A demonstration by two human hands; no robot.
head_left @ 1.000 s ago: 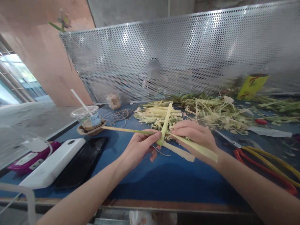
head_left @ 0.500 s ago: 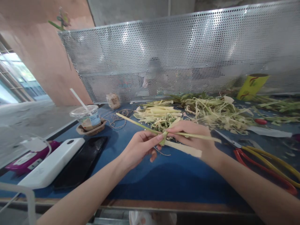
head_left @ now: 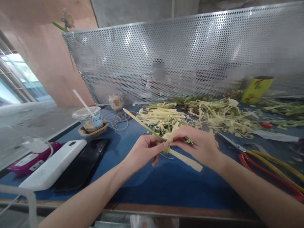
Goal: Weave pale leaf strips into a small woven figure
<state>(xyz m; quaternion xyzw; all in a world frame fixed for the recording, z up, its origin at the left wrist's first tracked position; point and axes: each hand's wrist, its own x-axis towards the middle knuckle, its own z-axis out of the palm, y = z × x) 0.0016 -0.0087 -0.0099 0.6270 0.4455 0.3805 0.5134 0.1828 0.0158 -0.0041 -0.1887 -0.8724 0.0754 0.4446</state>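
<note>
- The person's left hand and right hand meet in the middle of the frame, just above the blue worktop.
- Both hands are pinched on a pale green leaf strip. The left thumb and forefinger nip it from the left, and the right fingertips press on a folded bit of it from the right.
- The fingertips of the two hands almost touch at the fold.
- One end of the strip sticks out toward the upper left, over the worktop. The other end runs down to the lower right under the right hand.
- Just behind the hands lies a heap of leaf trimmings, spread across the centre and right of the frame.
- A loose coil of twine sits left of that heap, with a small jar behind it.
- At the left stands a plastic cup with a straw.
- In front of the cup lie a black phone and a white power bank, side by side.
- Scissors with red and yellow handles lie at the right edge, near the right forearm.
- A perforated metal screen closes off the back, with a yellow cup against it at the upper right.
</note>
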